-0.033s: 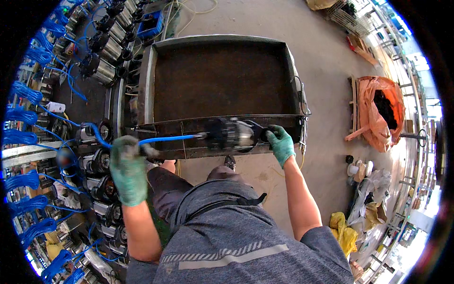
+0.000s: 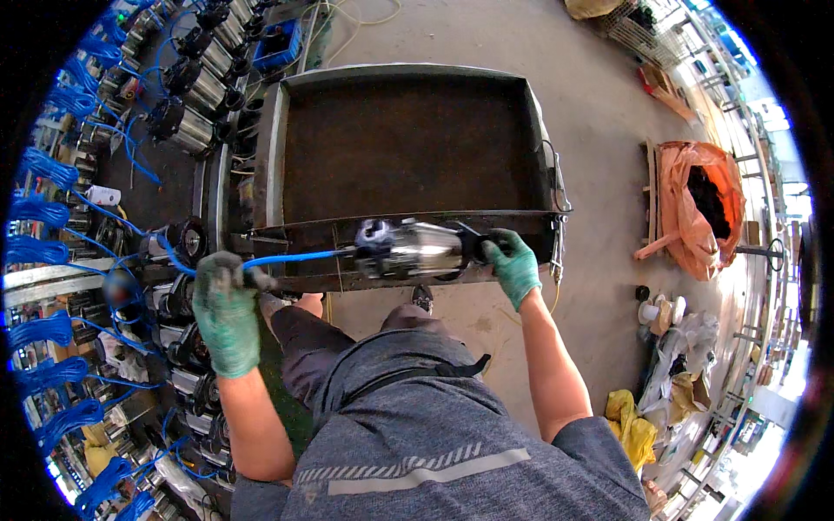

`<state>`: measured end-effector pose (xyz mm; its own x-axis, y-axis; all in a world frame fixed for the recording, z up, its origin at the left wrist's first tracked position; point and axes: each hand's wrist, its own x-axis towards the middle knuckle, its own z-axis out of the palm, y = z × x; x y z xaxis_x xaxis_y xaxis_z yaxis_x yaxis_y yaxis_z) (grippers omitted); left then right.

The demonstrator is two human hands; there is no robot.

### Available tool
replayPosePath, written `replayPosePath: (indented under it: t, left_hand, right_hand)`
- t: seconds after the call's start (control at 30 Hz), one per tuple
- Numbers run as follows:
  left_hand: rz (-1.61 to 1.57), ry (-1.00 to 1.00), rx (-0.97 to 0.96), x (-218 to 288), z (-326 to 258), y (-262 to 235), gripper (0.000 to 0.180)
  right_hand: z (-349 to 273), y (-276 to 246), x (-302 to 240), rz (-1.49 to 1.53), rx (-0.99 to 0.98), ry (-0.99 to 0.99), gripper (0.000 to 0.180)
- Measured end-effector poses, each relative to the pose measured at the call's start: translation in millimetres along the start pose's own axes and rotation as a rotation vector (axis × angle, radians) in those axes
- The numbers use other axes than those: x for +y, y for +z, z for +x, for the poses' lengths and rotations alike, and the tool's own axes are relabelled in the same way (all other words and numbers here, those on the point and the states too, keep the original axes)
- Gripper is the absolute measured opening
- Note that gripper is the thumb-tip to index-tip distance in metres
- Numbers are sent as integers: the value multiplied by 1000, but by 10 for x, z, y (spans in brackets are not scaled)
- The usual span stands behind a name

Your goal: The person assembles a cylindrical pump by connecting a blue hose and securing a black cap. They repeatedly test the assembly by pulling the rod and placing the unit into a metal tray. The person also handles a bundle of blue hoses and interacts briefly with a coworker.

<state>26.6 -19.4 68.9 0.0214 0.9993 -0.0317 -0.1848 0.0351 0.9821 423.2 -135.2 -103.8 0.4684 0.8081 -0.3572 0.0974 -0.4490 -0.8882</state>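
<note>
The worker stands at the near side of a dark metal trough [image 2: 275, 156], wearing green-and-grey gloves and facing across it. A silver cylindrical unit [image 2: 426, 249] with black parts at its ends lies lengthwise over the trough's near ledge, right of the ledge's middle. It's blurred, so I can't fairly say whether it touches that ledge or hangs just above it.

The right hand [image 2: 512, 265], near the trough's right corner, has its fingers closed around the unit's black end. The left hand [image 2: 226, 313], off the trough's near left corner, is closed on the blue cable [image 2: 295, 257], which runs from the unit's other end through the grip and away to the left.

Left of the trough sit more black-and-silver units [image 2: 187, 130], and farther out that way hang coils of blue cable [image 2: 35, 252]. A blue bin [image 2: 278, 45] sits past the trough's far left corner. Well off to its right stands an open orange sack [image 2: 673, 204] with dark contents.
</note>
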Motion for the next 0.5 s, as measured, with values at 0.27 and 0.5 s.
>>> replayPosePath:
  t: [0.27,0.5]
  left_hand:
    - [444,-22,13,-604,126,-450,18]
    - [-218,45,-203,115,-59,-160,22]
  right_hand:
    - [-287,924,-882,-446,-81,-367,39]
    - [-58,273,-120,-266,48,-398,26]
